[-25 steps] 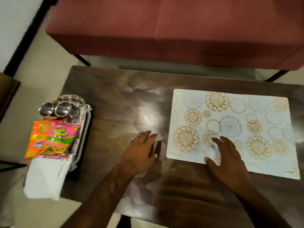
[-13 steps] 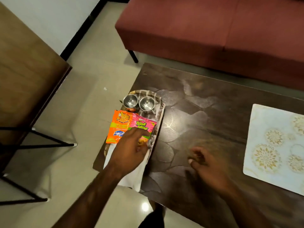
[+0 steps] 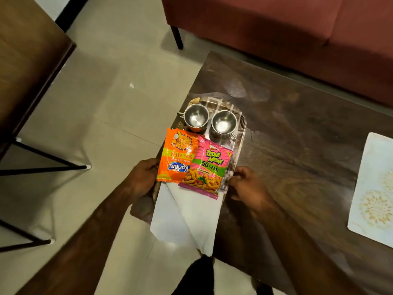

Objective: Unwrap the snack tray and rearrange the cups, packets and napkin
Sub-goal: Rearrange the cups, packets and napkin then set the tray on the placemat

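Observation:
The wrapped snack tray [image 3: 239, 145] sits at the left end of the dark table. Two steel cups [image 3: 196, 118] [image 3: 224, 123] stand upright at its far end. An orange packet [image 3: 176, 155] and a pink packet [image 3: 207, 169] lie side by side in the middle. A white napkin [image 3: 182, 216] hangs off the near end over the table edge. My left hand [image 3: 143, 177] grips the tray's left rim beside the orange packet. My right hand [image 3: 247, 185] holds the tray's right rim beside the pink packet.
A patterned placemat [image 3: 376, 188] lies at the right of the table [image 3: 297, 135]. A red sofa [image 3: 297, 28] stands behind. A wooden table with black metal legs [image 3: 27, 60] stands to the left over a tiled floor.
The view has swung left and closer to the tray. My left hand moved from the packets to the tray's left rim, and my right hand came across to its right rim.

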Demonstrator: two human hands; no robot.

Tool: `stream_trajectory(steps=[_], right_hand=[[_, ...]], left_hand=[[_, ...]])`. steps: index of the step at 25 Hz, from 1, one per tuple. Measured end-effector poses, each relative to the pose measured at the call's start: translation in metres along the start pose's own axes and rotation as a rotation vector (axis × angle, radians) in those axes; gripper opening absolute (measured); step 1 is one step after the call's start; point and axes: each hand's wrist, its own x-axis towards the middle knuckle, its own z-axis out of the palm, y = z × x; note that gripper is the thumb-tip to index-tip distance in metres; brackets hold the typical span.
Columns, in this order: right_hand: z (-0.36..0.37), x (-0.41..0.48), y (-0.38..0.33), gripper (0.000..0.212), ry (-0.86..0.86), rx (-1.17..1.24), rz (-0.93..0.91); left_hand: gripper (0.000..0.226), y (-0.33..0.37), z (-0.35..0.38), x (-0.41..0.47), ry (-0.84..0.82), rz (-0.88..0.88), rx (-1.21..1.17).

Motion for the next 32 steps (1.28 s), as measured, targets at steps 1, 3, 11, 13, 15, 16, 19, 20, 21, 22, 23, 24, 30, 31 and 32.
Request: stream_trajectory(steps=[1, 3, 11, 13, 15, 16, 19, 20, 21, 22, 23, 24, 30, 31, 32], right_hand=[[0.002, 0.004, -0.001, 0.020, 0.010, 0.005, 0.009], [0.003, 0.006, -0.002, 0.013, 0.029, 0.007, 0.013], [0.018, 0.032, 0.006, 0.009, 0.111, -0.055, -0.015], [0.020, 0.036, 0.008, 0.015, 0.133, -0.017, -0.020], [0.020, 0.038, 0.013, 0.015, 0.162, 0.014, -0.062], [0.020, 0.036, 0.015, 0.013, 0.171, 0.022, -0.081], [0.010, 0.029, 0.023, 0.019, 0.181, 0.074, -0.094], [0.003, 0.024, 0.028, 0.022, 0.179, 0.104, -0.095], [-0.004, 0.019, 0.035, 0.021, 0.185, 0.110, -0.101], [-0.013, 0.014, 0.043, 0.019, 0.201, 0.108, -0.107], [-0.022, 0.009, 0.050, 0.019, 0.218, 0.107, -0.109], [-0.032, 0.004, 0.058, 0.021, 0.233, 0.115, -0.103], [-0.083, -0.020, 0.098, 0.020, 0.302, 0.174, -0.013], [-0.087, -0.020, 0.104, 0.021, 0.306, 0.172, -0.001], [-0.090, -0.020, 0.109, 0.022, 0.311, 0.167, 0.010]], left_hand=[[0.030, 0.002, 0.001, 0.001, -0.031, -0.011, -0.043], [0.028, 0.003, -0.003, 0.006, -0.059, -0.034, -0.097], [0.015, 0.004, -0.006, 0.024, -0.112, -0.034, -0.036], [0.015, 0.006, -0.005, 0.026, -0.117, -0.006, -0.023], [0.014, 0.005, -0.005, 0.026, -0.130, 0.021, -0.005], [0.012, 0.004, -0.005, 0.026, -0.126, 0.028, 0.001], [0.008, 0.001, 0.000, 0.024, -0.097, 0.024, 0.023], [0.006, -0.001, 0.000, 0.024, -0.094, 0.020, 0.016], [0.005, -0.002, 0.000, 0.022, -0.089, 0.020, 0.005], [0.006, -0.004, 0.000, 0.021, -0.082, 0.023, -0.002], [0.007, -0.005, -0.001, 0.020, -0.072, 0.027, 0.001], [0.008, -0.007, -0.002, 0.020, -0.053, 0.032, 0.016], [0.007, -0.010, -0.008, 0.021, 0.107, 0.045, 0.285], [0.007, -0.009, -0.008, 0.020, 0.136, 0.049, 0.330], [0.008, -0.008, -0.008, 0.018, 0.162, 0.039, 0.356]])
